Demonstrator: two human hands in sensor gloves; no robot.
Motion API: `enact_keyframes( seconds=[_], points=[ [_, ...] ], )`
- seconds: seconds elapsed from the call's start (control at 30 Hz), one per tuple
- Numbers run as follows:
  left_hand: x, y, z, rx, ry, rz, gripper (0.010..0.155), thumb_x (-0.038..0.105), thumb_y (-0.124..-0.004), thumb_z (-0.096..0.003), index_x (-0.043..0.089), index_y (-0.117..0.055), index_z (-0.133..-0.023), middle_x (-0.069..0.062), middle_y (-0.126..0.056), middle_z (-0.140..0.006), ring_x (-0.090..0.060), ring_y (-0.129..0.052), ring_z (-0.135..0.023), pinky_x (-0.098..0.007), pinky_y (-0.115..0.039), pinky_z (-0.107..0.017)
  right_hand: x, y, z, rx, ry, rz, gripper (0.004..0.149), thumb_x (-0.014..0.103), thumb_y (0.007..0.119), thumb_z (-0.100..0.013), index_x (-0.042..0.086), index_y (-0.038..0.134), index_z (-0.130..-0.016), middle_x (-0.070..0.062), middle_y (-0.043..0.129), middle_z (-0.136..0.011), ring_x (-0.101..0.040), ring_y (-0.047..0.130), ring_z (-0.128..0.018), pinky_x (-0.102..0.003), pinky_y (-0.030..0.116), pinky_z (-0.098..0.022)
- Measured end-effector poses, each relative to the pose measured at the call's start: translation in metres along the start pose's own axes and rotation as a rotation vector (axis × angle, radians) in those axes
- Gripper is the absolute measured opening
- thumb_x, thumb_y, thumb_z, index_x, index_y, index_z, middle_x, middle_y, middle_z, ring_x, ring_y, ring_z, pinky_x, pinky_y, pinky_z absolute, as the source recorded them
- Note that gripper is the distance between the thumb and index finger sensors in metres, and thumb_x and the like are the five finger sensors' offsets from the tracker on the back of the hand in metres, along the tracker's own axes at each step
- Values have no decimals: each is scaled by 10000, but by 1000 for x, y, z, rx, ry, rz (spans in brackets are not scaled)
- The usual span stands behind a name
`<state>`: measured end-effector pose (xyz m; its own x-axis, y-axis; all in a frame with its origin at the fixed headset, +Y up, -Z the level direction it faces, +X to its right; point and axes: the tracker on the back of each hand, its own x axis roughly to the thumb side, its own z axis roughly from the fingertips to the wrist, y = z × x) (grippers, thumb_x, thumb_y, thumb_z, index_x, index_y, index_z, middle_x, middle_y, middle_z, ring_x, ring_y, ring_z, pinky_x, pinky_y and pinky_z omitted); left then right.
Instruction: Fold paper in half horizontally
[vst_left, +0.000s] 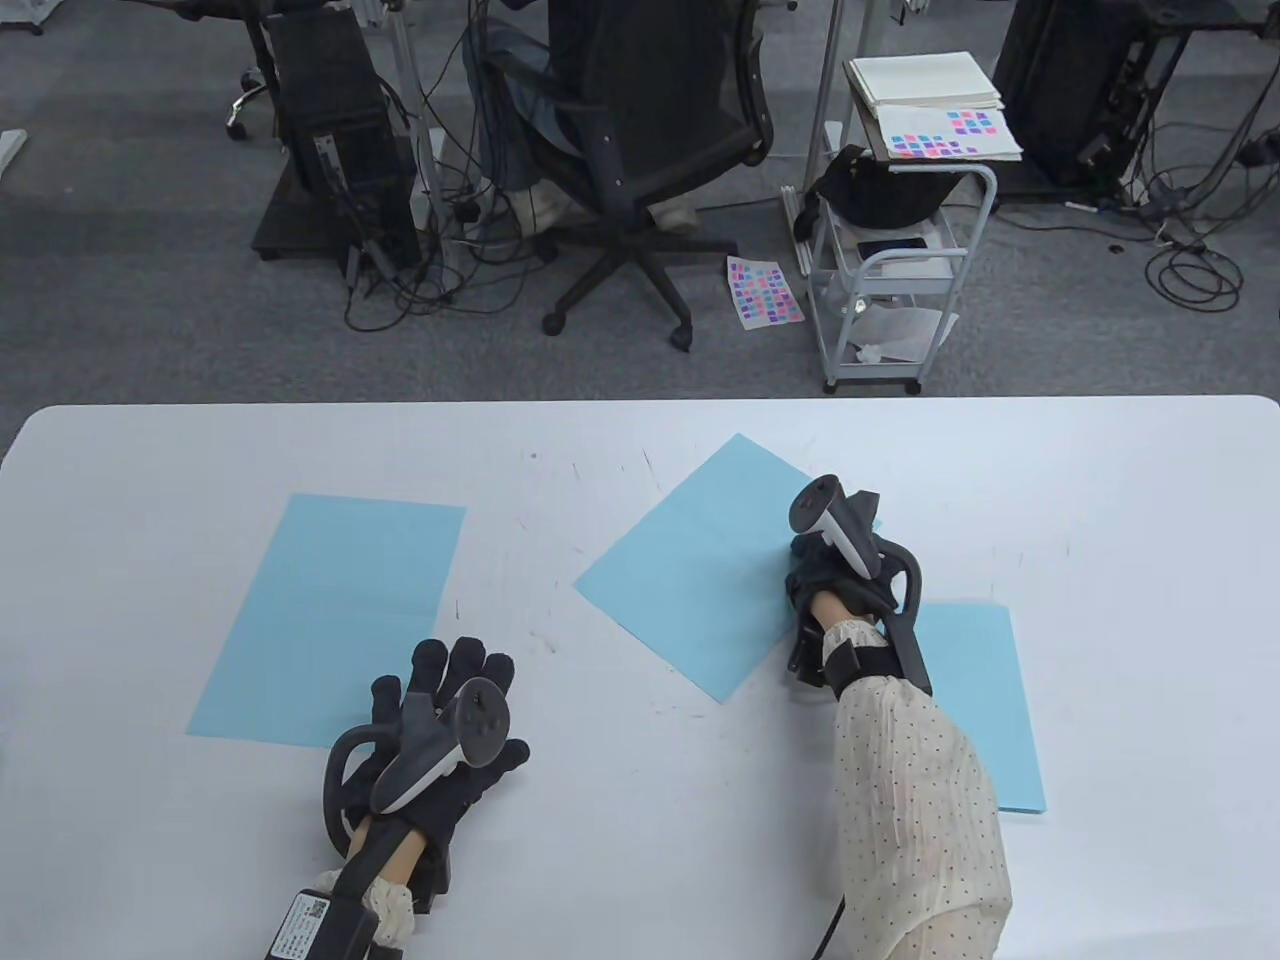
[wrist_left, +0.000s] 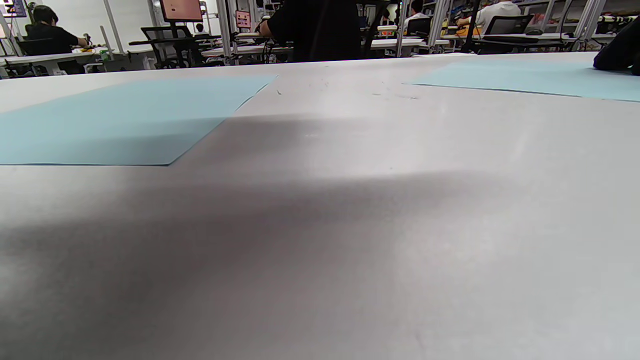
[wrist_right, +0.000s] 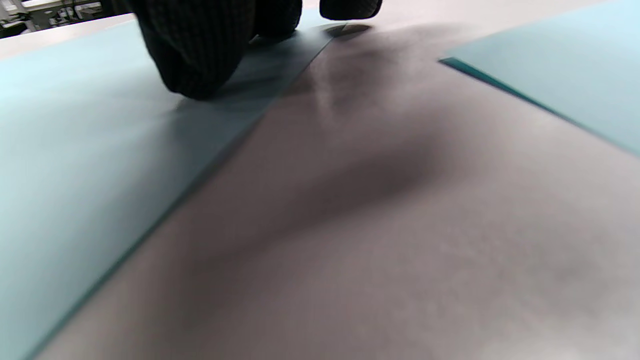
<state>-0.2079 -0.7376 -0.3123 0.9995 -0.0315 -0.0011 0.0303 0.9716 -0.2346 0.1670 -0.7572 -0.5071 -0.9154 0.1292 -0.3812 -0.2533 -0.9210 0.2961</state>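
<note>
A light blue sheet of paper (vst_left: 690, 570) lies turned at an angle on the white table (vst_left: 640, 850), right of centre. My right hand (vst_left: 812, 562) rests on this sheet near its right edge. In the right wrist view its fingertips (wrist_right: 200, 50) press down on top of the sheet (wrist_right: 75, 150), beside its edge. My left hand (vst_left: 450, 690) lies flat on the table with fingers spread, just off the lower right corner of a second blue sheet (vst_left: 330, 620), and holds nothing. In the left wrist view, that sheet (wrist_left: 115, 120) is at the left and the angled sheet (wrist_left: 525, 77) at the far right.
A third blue sheet (vst_left: 985, 700) lies at the right, partly under my right forearm; it also shows in the right wrist view (wrist_right: 560, 75). Beyond the table's far edge stand an office chair (vst_left: 640, 150) and a white cart (vst_left: 900, 260).
</note>
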Motion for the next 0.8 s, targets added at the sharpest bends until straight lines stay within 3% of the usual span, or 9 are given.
enact_keyframes(
  seconds=[0.33,0.8],
  points=[
    [2,3,2,9,-17,7,840,676,-602,-310,522,-228,-1046,194,-142,-1194,-191,-127,-1161,-580,-283,-877,13,8,16,26,-163,61,573,207,787,-463,393,604,-974,169,465,-1153,-267,358,-1086,-643,223,-745],
    [3,2,2,-1,-24,14,845,676,-602,-309,518,-224,-1048,190,-141,-1194,-193,-128,-1161,-581,-283,-876,49,36,58,75,-371,124,557,211,768,-471,387,597,-971,161,459,-1142,-264,369,-1073,-642,230,-743]
  ],
)
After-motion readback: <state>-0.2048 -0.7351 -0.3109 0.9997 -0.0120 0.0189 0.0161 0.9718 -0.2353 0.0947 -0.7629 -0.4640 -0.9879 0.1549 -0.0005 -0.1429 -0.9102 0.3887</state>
